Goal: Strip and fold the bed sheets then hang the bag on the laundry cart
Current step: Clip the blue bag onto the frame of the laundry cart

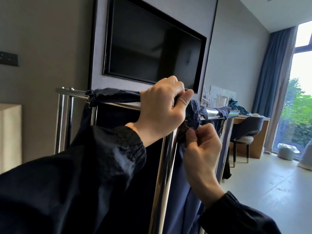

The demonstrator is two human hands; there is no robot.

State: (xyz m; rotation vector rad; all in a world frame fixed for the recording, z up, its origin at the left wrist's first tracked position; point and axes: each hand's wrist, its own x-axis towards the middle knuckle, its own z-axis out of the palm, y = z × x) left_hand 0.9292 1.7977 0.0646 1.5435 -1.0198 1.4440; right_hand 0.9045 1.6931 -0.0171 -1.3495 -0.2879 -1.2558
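Laundry cart [164, 166] is carrying bag [114, 96] draped over its top rail: soft, light, probably slippery, so grab at hem. Left hand [162, 108] is clamping hem onto rail; right hand [200, 146] fingers [194, 134] are pinching bunched fabric just below cart corner.

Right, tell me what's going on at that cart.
A person is hanging a dark blue bag on a chrome laundry cart. The left hand grips the bag's edge over the top rail at the near corner. The right hand pinches the bunched cloth just below it. The bag is already wrapped over the rail at the far left corner and further right, so this corner looks like the one being fastened. A television hangs on the wall behind.
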